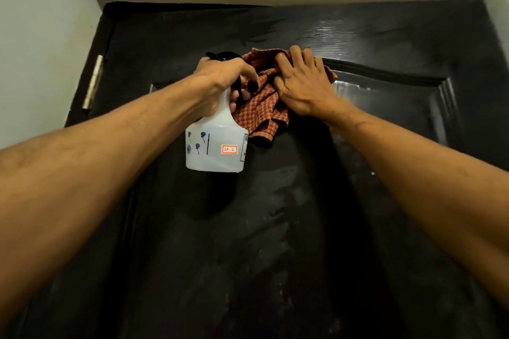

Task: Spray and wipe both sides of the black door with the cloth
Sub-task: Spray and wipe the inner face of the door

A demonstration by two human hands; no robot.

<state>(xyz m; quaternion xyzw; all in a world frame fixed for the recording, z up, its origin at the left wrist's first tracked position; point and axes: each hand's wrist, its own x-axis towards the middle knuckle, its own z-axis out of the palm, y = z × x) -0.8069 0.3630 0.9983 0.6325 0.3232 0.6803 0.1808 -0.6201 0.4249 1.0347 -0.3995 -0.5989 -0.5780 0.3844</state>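
Directly ahead, a black door (275, 228) is filling most of the view from a head-worn camera, with two bare forearms reaching up toward its upper part. Its surface is showing pale wet streaks and smears down the middle, and a raised panel moulding (385, 74) is running across on the right. At the left, the left hand (223, 77) is gripping the neck of a translucent white spray bottle (216, 146), fingers curled around it just under the black spray head (220, 56); the bottle is hanging below the fist and carrying a small red-bordered label reading SP-2 (229, 149). Just beside it, the right hand (303, 82) is pressing a bunched red-and-tan checked cloth (261, 110) flat against the door, fingers spread and fairly straight over the fabric, with loose folds hanging below the palm. A brass hinge (93, 82) is sitting on the door's left edge, next to a pale wall (35, 36).
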